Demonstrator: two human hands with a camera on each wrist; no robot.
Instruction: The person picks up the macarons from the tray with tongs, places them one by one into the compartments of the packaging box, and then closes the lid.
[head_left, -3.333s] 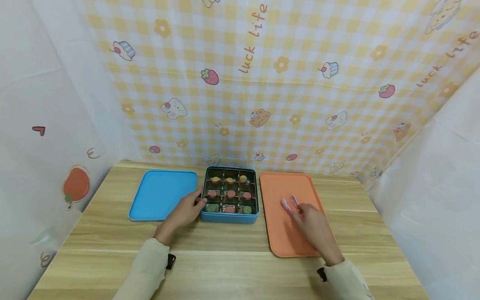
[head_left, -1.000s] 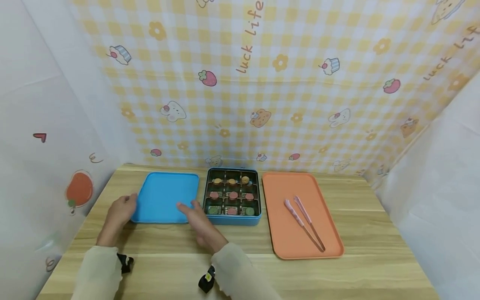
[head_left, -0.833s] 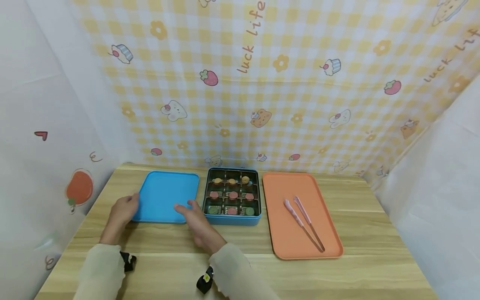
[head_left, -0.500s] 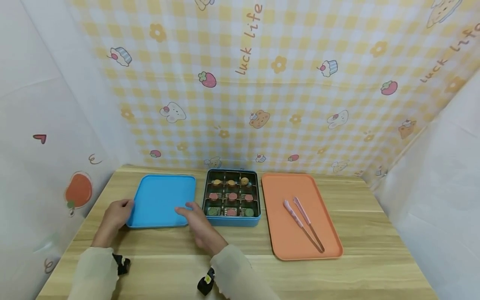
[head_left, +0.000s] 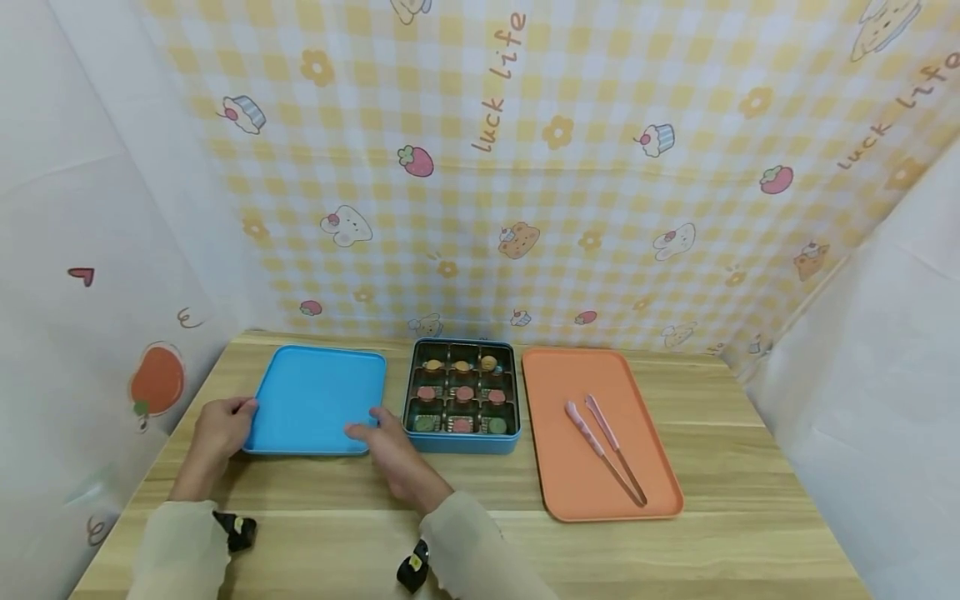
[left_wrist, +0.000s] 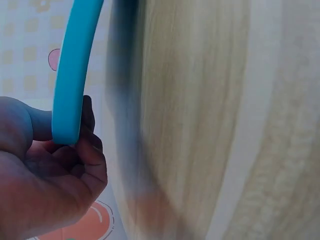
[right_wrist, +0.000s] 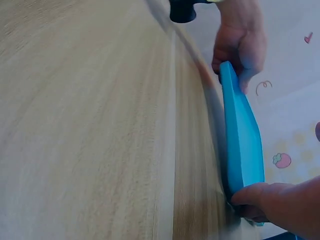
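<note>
A square blue tin lid (head_left: 318,400) with a low rim lies between my two hands in the head view. My left hand (head_left: 221,429) grips its left edge, thumb on one face and fingers curled behind, as the left wrist view shows. At its right front corner my right hand (head_left: 401,458) pinches the rim (right_wrist: 233,135) between thumb and fingers. The lid's near edge seems lifted a little off the tabletop, with a shadow beneath. Right of it stands an open blue tin (head_left: 461,442), whose dark divided insert holds yellow, pink and green sweets or cookies.
On the right an orange tray (head_left: 547,467) carries pink-handled tongs (head_left: 606,450), lying with their arms spread. The wooden table (head_left: 322,533) meets a yellow checked cloth (head_left: 450,192) at the back. White cloth hangs on both sides.
Both hands have come to the lid: the left released the tin's side, the right left the tongs on the orange tray. Lately the lid has shifted slightly left with the hands.
</note>
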